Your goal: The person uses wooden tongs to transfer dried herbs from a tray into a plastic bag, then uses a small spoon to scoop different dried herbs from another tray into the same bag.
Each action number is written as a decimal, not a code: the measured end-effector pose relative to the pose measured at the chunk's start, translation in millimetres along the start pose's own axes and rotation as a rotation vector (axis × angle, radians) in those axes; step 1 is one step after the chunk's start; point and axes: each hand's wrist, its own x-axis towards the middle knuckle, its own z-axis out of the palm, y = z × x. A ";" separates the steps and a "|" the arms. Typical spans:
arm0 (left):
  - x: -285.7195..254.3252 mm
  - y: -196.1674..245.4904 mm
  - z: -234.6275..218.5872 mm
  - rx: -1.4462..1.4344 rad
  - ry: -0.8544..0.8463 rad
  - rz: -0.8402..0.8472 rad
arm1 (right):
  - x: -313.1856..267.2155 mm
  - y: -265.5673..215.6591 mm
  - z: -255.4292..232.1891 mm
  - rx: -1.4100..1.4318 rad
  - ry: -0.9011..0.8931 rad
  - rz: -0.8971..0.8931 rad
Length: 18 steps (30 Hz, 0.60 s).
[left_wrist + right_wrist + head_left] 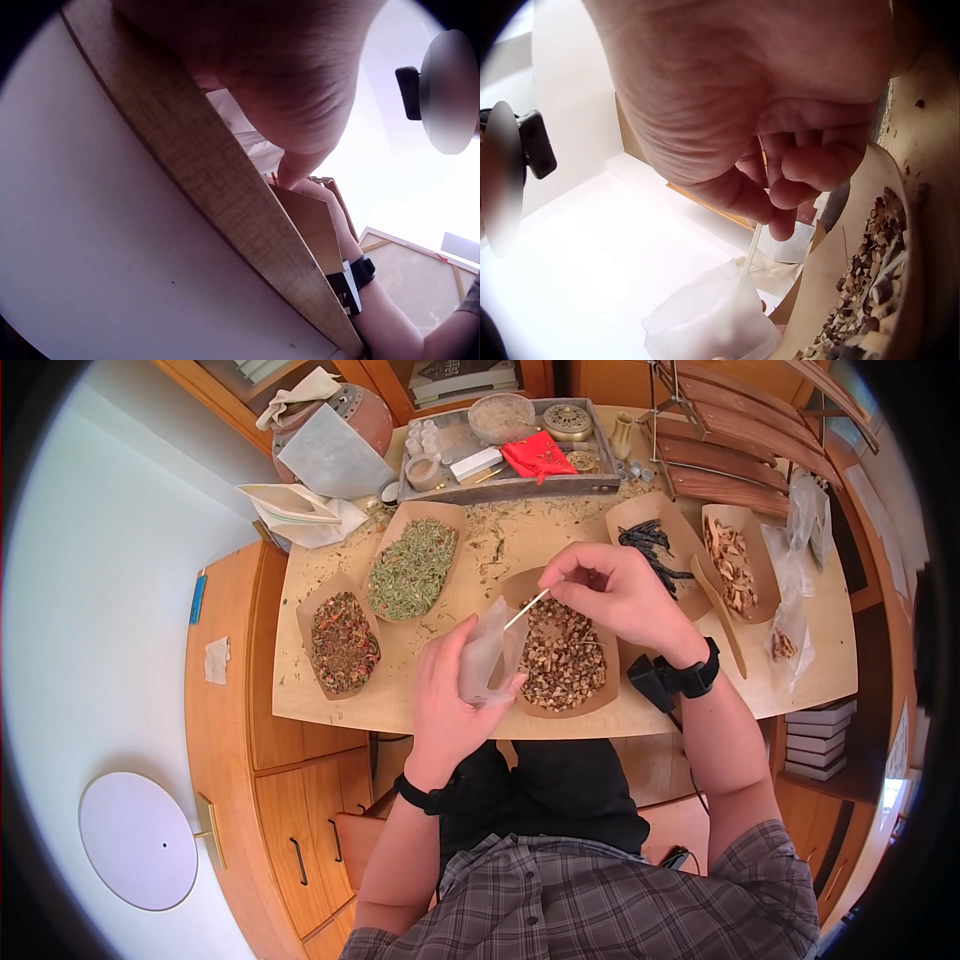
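Note:
A translucent white pouch (488,655) stands upright between the fingers and thumb of my left hand (445,700). Above its mouth, my right hand (625,590) pinches a thin, straight white strand (530,608) between thumb and fingertips. In the right wrist view the strand (752,251) slants down to the top of the pouch (712,315). Beneath both hands lies a brown paper tray filled with small chopped brown pieces (565,660). The left wrist view shows mostly the table edge (217,187) and my left palm, with only a bit of the pouch.
Paper trays of green dried herb (412,568) and reddish mix (345,643) sit left. On the right are dark strips (652,550), pale slices (730,563), a wooden spoon (720,610) and a plastic bag (795,615). Behind stands a grey wooden tray (520,490) of small containers.

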 end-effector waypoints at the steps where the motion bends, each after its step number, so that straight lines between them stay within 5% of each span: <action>1: -0.2 -0.8 0.3 0.000 0.000 0.000 | 0.0 0.1 -0.2 -0.002 -0.002 0.004; 18: 0.5 -0.2 0.4 -0.007 0.001 0.005 | 0.6 3.2 0.4 -0.006 -0.015 0.002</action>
